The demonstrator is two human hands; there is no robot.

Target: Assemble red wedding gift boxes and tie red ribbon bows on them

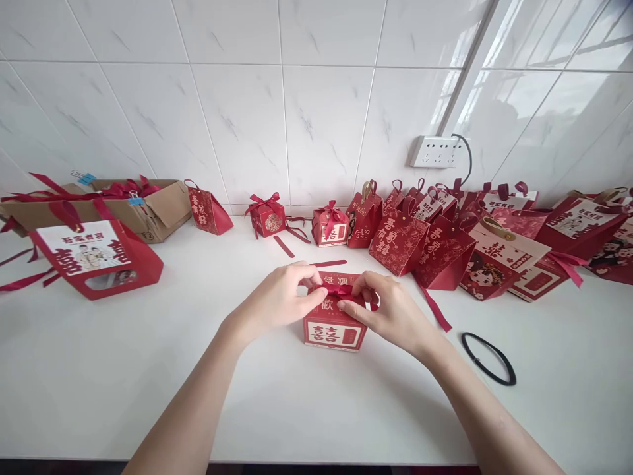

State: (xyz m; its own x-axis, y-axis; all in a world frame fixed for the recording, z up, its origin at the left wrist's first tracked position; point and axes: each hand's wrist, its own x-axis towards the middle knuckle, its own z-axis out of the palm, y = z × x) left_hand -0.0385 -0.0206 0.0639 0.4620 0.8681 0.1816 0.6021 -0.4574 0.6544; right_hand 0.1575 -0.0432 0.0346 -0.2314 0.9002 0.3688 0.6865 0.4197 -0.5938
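Note:
A red gift box (332, 334) with a white label and gold Chinese characters stands upright on the white table in front of me. On its top lies a dark red ribbon (340, 289), gathered at the middle. My left hand (277, 297) pinches the ribbon's left part between thumb and fingers. From the other side, my right hand (388, 307) grips the right part, its fingers curled and its thumb over the box top. Both hands rest close against the box's upper edges. The fingers partly hide the ribbon, so I cannot tell whether it is knotted.
Finished-looking red gift boxes (400, 241) crowd the right back. Two small bowed boxes (268, 218) stand near the tiled wall. At left are a cardboard box (163, 210) of ribbons and a large red box (133, 254). A black hair tie (488, 358) lies right; a socket strip (435, 152) is on the wall.

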